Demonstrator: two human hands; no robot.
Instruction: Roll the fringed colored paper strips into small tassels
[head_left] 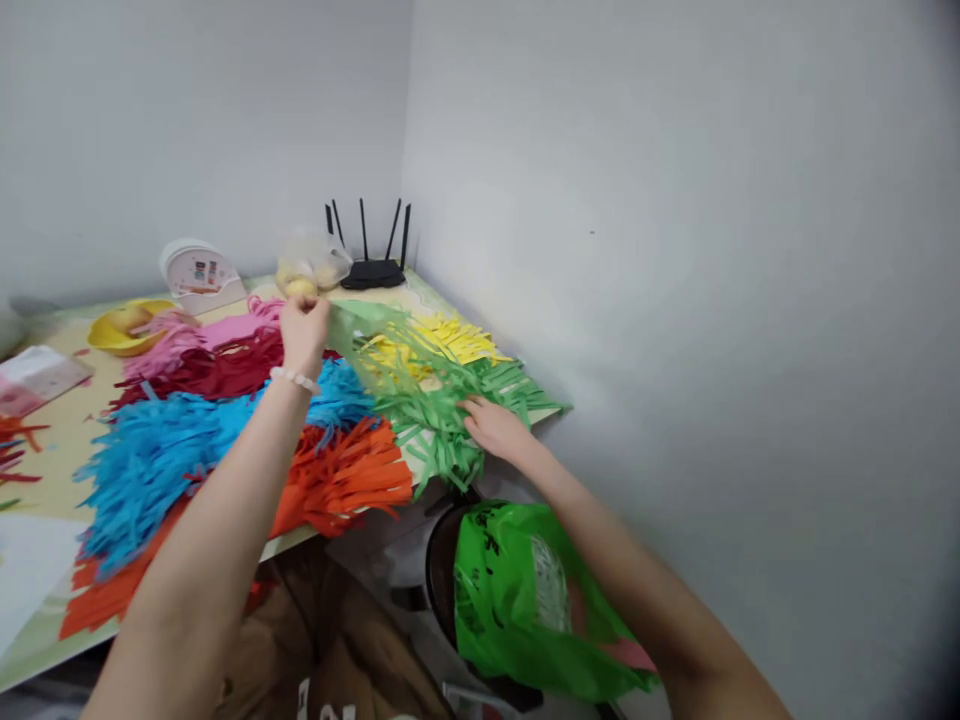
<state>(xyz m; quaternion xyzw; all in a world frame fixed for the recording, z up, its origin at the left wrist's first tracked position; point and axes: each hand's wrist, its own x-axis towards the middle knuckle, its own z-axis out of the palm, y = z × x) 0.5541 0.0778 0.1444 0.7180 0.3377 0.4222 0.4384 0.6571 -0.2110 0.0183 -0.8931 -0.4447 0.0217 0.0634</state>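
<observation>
My left hand (304, 330) is raised above the table, its fingers pinched on a green paper strip (364, 330) that stretches down to the right. My right hand (491, 425) lies on the heap of green paper strips (442, 415) near the table's right edge, its fingers pressed into the strips. Heaps of yellow strips (442, 345), blue strips (165, 450), orange strips (337, 475), dark red strips (217, 370) and pink strips (202, 335) cover the table (52, 430).
A black router (371, 268) with antennas stands in the far corner beside a clear bag (307, 265). A yellow bowl (124, 328) and a white round device (196, 272) sit at the back left. Below the table edge a bin holds a green plastic bag (517, 600). Walls close behind and to the right.
</observation>
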